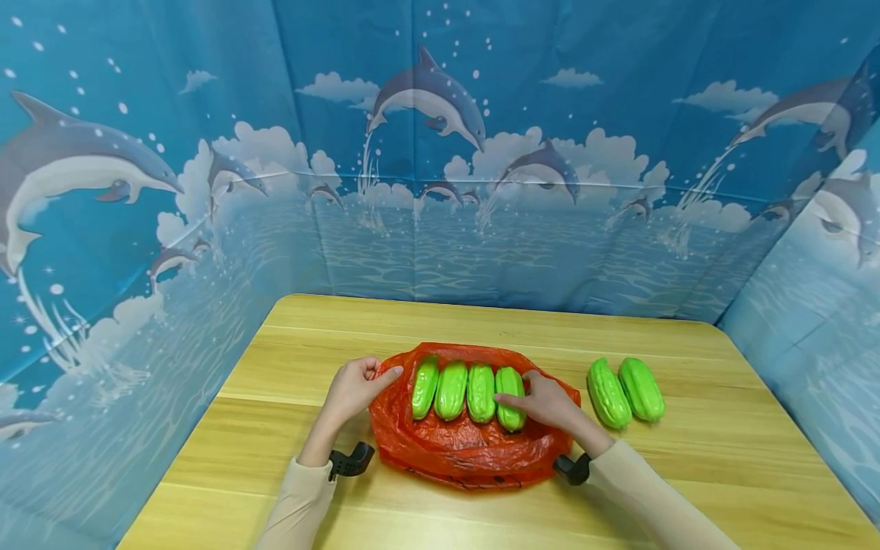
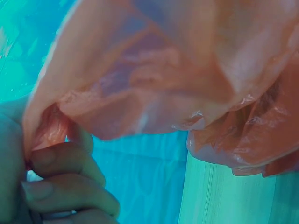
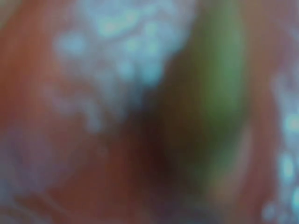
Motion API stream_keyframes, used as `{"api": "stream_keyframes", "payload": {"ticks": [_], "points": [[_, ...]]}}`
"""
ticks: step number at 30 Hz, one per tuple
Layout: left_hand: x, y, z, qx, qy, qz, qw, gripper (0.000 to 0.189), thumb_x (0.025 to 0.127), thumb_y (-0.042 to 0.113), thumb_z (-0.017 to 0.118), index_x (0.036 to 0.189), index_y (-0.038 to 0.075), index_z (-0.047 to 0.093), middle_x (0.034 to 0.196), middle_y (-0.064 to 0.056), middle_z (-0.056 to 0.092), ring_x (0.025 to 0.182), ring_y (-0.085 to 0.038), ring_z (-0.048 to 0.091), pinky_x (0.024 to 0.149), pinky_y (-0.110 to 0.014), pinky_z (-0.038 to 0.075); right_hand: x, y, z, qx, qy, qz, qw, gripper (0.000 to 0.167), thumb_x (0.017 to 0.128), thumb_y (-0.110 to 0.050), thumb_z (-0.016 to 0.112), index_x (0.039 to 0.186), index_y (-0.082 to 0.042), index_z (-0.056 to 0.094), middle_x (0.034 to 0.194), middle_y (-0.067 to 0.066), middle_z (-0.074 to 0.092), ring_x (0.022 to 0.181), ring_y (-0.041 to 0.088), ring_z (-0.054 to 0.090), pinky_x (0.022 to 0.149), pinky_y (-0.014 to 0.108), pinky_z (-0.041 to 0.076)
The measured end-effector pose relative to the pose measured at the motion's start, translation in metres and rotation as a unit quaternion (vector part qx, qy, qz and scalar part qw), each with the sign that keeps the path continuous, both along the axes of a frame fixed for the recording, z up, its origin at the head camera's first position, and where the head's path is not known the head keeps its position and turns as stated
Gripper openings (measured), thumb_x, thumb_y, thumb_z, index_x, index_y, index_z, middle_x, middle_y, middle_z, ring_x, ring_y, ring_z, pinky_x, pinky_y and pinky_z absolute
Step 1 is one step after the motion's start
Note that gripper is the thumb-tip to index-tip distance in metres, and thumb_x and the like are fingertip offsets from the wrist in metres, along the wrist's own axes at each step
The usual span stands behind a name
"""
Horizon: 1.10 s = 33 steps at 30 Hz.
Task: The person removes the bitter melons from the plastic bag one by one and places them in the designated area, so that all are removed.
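A red plastic bag [image 1: 474,458] lies wide-mouthed on the table, with several glossy, ridged green gourds side by side in its mouth. My left hand [image 1: 353,391] pinches the bag's left edge; in the left wrist view the bag's rim [image 2: 44,126] passes between thumb and curled fingers. Inside the mouth, at the right end of the row, my right hand [image 1: 543,399] grips the rightmost gourd [image 1: 509,389], thumb on its near side and fingers behind. A blurred green gourd [image 3: 224,70] fills part of the right wrist view, red plastic around it.
Two more green gourds, a left one [image 1: 608,393] and a right one [image 1: 642,389], lie on the wooden table [image 1: 715,458] to the right of the bag. A blue dolphin-print curtain [image 1: 440,252] hangs behind the table's far edge and along its sides.
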<state>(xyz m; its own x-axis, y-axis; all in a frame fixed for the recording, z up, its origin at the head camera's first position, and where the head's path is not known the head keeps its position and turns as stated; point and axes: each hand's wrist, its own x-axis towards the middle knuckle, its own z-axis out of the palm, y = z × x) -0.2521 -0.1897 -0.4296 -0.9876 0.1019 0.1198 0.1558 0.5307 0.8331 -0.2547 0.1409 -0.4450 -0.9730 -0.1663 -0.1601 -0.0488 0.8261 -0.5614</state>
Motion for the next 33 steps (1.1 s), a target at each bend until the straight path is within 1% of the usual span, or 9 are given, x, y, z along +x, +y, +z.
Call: {"api": "stream_keyframes", "payload": {"ticks": [3, 11, 17, 22, 28, 33], "points": [[0.0006, -0.0002, 0.0011, 0.000, -0.002, 0.001, 1.0000, 0.048, 0.084, 0.047, 0.069, 0.062, 0.012, 0.044, 0.051, 0.004, 0.031, 0.050, -0.013, 0.033, 0.054, -0.027, 0.029, -0.0006, -0.0005, -0.0026, -0.001, 0.000, -0.003, 1.0000, 0.089, 0.081, -0.057, 0.066, 0.127, 0.016, 0.043, 0.109, 0.025, 0.059, 0.094, 0.032, 0.059, 0.075, 0.045, 0.048], [0.0009, -0.0006, 0.0003, 0.001, -0.004, 0.003, 1.0000, 0.049, 0.084, 0.048, 0.069, 0.062, 0.012, 0.044, 0.051, 0.004, 0.031, 0.050, -0.013, 0.034, 0.054, -0.028, 0.029, -0.0004, 0.0000, -0.0060, -0.010, 0.001, -0.013, 0.9999, 0.087, 0.081, -0.057, 0.066, 0.126, 0.013, 0.045, 0.106, 0.021, 0.060, 0.090, 0.029, 0.059, 0.072, 0.043, 0.047], [0.0011, -0.0013, -0.0006, 0.001, -0.004, 0.005, 1.0000, 0.050, 0.083, 0.050, 0.068, 0.062, 0.012, 0.044, 0.051, 0.004, 0.031, 0.050, -0.013, 0.033, 0.055, -0.028, 0.030, 0.0006, 0.0001, -0.0059, -0.016, 0.003, -0.018, 0.9997, 0.083, 0.081, -0.055, 0.067, 0.126, 0.012, 0.045, 0.097, 0.015, 0.061, 0.082, 0.025, 0.058, 0.068, 0.041, 0.046], [0.0013, -0.0013, -0.0006, 0.005, -0.005, 0.006, 1.0000, 0.050, 0.083, 0.049, 0.068, 0.062, 0.012, 0.043, 0.052, 0.003, 0.031, 0.050, -0.014, 0.033, 0.056, -0.029, 0.030, 0.0003, 0.0001, -0.0057, -0.019, 0.014, -0.021, 0.9995, 0.076, 0.082, -0.052, 0.067, 0.121, 0.010, 0.049, 0.096, 0.014, 0.061, 0.081, 0.025, 0.058, 0.067, 0.040, 0.046], [0.0016, -0.0011, -0.0006, 0.006, -0.007, 0.005, 0.9999, 0.049, 0.083, 0.049, 0.068, 0.063, 0.012, 0.043, 0.052, 0.003, 0.031, 0.050, -0.014, 0.033, 0.055, -0.029, 0.030, -0.0003, 0.0002, -0.0073, -0.026, 0.013, -0.032, 0.9991, 0.074, 0.082, -0.050, 0.069, 0.120, 0.011, 0.050, 0.083, 0.008, 0.058, 0.071, 0.019, 0.054, 0.062, 0.035, 0.043], [0.0023, -0.0010, 0.0004, 0.004, -0.006, 0.005, 1.0000, 0.049, 0.084, 0.048, 0.068, 0.062, 0.012, 0.044, 0.052, 0.003, 0.031, 0.050, -0.014, 0.033, 0.055, -0.028, 0.030, -0.0011, 0.0009, -0.0085, -0.030, 0.007, -0.034, 0.9989, 0.076, 0.081, -0.051, 0.069, 0.121, 0.011, 0.050, 0.085, 0.008, 0.059, 0.072, 0.019, 0.055, 0.062, 0.034, 0.044]]}}
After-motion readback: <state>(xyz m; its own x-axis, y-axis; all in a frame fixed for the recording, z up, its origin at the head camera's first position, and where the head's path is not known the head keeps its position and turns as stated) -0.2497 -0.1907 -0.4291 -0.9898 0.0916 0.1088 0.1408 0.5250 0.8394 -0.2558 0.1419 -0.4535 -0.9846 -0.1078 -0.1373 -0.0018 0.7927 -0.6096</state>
